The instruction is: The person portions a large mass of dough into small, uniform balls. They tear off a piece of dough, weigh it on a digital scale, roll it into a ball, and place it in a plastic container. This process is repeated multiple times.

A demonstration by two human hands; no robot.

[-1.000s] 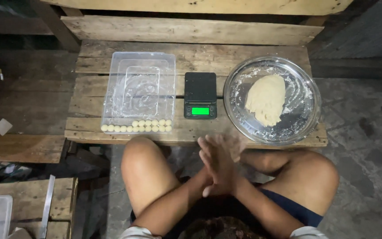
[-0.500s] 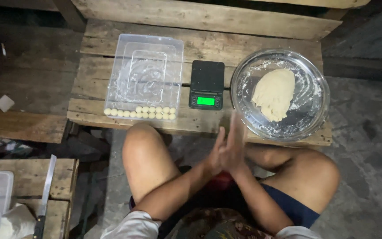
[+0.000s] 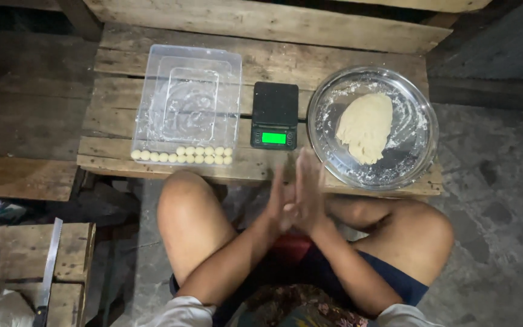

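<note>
Rough wooden planks form the low table (image 3: 261,42) I look down on. Largest on it is my round metal pan (image 3: 420,151) with a dough lump (image 3: 365,126), then the clear plastic tray (image 3: 152,72), dough balls (image 3: 181,155) lined along its near edge, then the small scale (image 3: 275,115) between. Below, my left hand (image 3: 278,206) and right hand (image 3: 310,192) press flat, palm to palm; whether dough sits between, I cannot tell.

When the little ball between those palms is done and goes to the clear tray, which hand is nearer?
Probably the left. Left hand and right hand are pressed together, and the clear tray with its dough balls lies on the left. The dough pan sits right.
</note>
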